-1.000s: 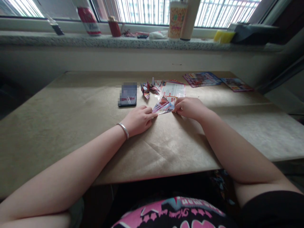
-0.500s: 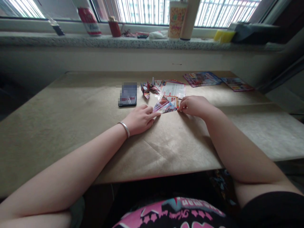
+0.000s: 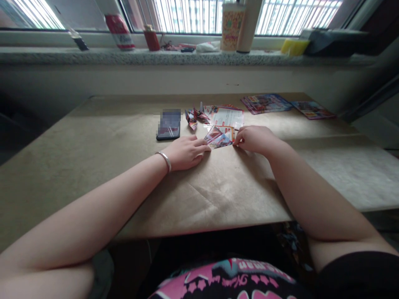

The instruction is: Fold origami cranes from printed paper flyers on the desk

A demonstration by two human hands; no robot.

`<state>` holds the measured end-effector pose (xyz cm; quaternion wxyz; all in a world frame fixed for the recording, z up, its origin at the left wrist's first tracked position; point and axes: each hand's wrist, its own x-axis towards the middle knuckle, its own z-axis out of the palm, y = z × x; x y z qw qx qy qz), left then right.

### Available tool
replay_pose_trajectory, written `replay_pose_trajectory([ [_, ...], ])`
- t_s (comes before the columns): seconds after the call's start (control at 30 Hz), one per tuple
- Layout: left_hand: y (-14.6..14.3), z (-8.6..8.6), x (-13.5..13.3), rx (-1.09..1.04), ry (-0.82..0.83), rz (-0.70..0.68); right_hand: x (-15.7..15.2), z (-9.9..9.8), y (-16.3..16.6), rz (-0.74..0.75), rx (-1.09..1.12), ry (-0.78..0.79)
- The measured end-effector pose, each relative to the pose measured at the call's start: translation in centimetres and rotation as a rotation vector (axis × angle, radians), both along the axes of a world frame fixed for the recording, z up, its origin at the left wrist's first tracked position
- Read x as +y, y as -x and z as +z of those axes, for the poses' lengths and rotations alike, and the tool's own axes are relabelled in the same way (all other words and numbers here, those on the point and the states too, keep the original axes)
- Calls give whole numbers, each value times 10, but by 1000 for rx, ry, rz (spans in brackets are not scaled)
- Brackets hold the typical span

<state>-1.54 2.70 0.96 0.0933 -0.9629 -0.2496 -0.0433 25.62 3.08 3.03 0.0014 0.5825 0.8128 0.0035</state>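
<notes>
A glossy printed sheet of paper (image 3: 220,139), partly folded over with slanting edges, lies on the table between my hands. My left hand (image 3: 188,152) rests on the tabletop, fingers stretched out, their tips pressing the paper's near left corner. My right hand (image 3: 253,139) pinches the paper's right corner between thumb and fingertips. Just beyond it lies another printed sheet (image 3: 229,116), white with red marks. Folded paper pieces (image 3: 191,119) in red and dark colours stand to the left of that sheet.
A phone (image 3: 169,124) lies left of the folded pieces. Stacks of printed cards or sheets (image 3: 266,103) lie at the back right of the table (image 3: 124,137). On the windowsill (image 3: 187,59) stand a can (image 3: 120,32), a patterned cup (image 3: 232,27) and a yellow object (image 3: 294,47).
My left hand has shifted slightly, its fingers now flatter and closer together at the paper's left corner. My right hand keeps its pinch in the same place.
</notes>
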Motion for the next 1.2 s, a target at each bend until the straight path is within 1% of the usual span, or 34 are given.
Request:
replay_pose_trajectory([
  [0.23, 22, 2, -1, -105, 81, -44, 1, 2, -1, 19, -43, 31],
  [0.57, 29, 9, -2, -173, 167, -14, 0, 0, -3, 34, -2, 10],
  [0.83, 34, 6, -3, -222, 141, -18, 3, -5, -7, 106, 37, -20],
  [0.9, 33, 4, -3, -221, 130, 6, 3, -5, -7, 116, 34, -15],
  [1.0, 28, -1, -4, -224, 94, 70, 0, -3, -6, 87, 10, -20],
  [1.1, 19, -9, -4, -245, 42, 136, -6, -4, 1, 66, -41, -104],
  [1.2, 11, -17, -3, -245, -9, 181, -13, -7, 15, 144, 39, -276],
])
